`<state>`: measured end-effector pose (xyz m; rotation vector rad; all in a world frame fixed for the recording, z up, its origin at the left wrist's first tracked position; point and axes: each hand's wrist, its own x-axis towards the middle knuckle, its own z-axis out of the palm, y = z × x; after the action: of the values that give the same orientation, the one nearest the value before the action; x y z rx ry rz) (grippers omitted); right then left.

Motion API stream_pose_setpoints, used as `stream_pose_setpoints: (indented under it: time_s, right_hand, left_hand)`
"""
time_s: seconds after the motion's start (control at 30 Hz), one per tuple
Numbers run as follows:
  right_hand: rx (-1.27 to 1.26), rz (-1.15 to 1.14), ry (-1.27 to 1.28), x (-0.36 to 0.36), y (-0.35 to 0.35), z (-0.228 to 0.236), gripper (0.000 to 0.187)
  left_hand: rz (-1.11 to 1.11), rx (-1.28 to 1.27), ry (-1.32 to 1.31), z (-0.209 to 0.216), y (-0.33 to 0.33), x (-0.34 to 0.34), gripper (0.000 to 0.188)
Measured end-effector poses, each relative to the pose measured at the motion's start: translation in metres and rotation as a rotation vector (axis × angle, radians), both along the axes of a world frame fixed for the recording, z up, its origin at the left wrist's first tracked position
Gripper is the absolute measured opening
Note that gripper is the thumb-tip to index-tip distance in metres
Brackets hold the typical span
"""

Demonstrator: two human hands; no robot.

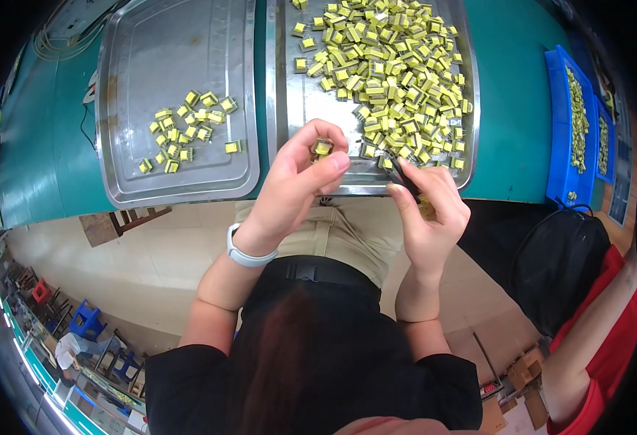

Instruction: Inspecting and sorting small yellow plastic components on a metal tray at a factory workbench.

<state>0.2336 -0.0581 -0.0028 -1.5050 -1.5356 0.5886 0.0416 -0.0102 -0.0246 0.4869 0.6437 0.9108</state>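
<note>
Bent thumb and fingers of my left hand (pixel 300 174) hold a small yellow-taped transformer (pixel 323 148) over the near edge of the right metal tray (pixel 295 109). My right hand (pixel 434 206) grips a slim black tool (pixel 403 177), which looks like tweezers. The tool's tip is among transformers at the tray's near side; whether it touches one, I cannot tell. A large heap of similar transformers (pixel 398 80) fills much of this tray. In the left metal tray (pixel 173 58) lies a smaller loose group of transformers (pixel 190 119).
Both trays rest on a green tabletop (pixel 507 94). Blue bins (pixel 559 138) with more small yellow parts stand at the right. Beyond a black padded thing (pixel 561 261), a co-worker's red sleeve and arm (pixel 594 348) show at lower right. A cable (pixel 85 123) lies left of the left tray.
</note>
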Motion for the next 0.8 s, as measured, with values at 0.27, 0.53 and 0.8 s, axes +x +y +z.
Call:
stream_pose_setpoints:
  time_s: [0.27,0.53,0.8]
  right_hand:
    - [-0.012,-0.007,0.019,0.006,-0.003,-0.004,0.034]
    - [-0.027,-0.024,0.038,0.008,-0.005,-0.002,0.035]
    - [-0.022,-0.014,0.046,0.01,-0.007,-0.005,0.035]
  left_hand:
    - [-0.16,0.616,1.218,0.009,0.0,0.025,0.023]
    - [-0.122,0.727,1.354,-0.002,0.003,0.035,0.027]
    - [-0.209,0.402,0.836,0.008,0.005,0.018,0.024]
